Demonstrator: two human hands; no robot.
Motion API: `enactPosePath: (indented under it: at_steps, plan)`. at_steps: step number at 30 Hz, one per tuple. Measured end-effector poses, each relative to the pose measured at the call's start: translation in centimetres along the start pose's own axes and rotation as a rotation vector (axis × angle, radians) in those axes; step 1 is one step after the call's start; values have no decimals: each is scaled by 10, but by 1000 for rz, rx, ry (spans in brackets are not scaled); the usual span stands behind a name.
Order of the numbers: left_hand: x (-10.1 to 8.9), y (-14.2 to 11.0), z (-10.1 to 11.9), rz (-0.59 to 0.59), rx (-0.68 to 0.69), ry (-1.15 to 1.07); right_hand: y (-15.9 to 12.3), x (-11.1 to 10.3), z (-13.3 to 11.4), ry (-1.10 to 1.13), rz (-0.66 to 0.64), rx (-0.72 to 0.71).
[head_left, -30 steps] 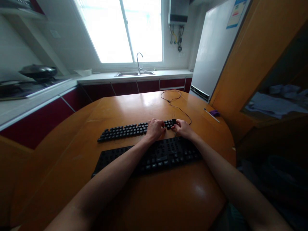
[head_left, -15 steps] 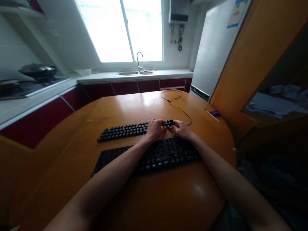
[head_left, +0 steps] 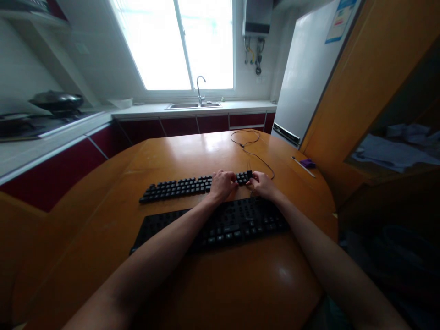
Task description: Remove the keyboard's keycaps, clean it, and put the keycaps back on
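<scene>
Two black keyboards lie on the wooden table. The far keyboard has rows of keycaps; my left hand lies across its right part, fingers curled over it and thumb at its near edge. My right hand is closed on a small black keycap puller with thin wire prongs, over the right end of that keyboard. The nearer keyboard lies under my forearms, many of its upper key places bare and keycaps along its near rows. My fingers hide the exact contact with the keys.
A thin cable loops across the table's far right. A white stick and a purple cloth-like item lie near the right edge. Beyond are a sink, a fridge and a stove with a pan.
My right hand with the keycap puller shifted slightly left, then back right. My left hand stays on the far keyboard. The view has tilted slightly.
</scene>
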State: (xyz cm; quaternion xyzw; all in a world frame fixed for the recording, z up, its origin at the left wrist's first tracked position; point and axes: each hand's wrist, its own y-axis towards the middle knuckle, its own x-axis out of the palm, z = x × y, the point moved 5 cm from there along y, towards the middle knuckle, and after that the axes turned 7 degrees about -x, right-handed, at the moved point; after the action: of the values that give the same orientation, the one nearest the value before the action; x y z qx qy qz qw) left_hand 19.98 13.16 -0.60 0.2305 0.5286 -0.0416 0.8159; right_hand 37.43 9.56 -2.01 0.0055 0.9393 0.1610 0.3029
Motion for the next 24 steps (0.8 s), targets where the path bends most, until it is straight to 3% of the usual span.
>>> enactPosePath:
  at_steps: [11,17,20,24]
  plan:
    - [-12,-1,5,27,-24,-33,-1,0,0,10,2,-11]
    - [-29,4,3,103,-170,-240,-1,-2,3,65,21,-8]
    - [-40,11,3,100,-238,-414,-2,-11,5,111,82,-16]
    - [-57,19,8,7,-208,-534,-7,-33,7,185,261,-43]
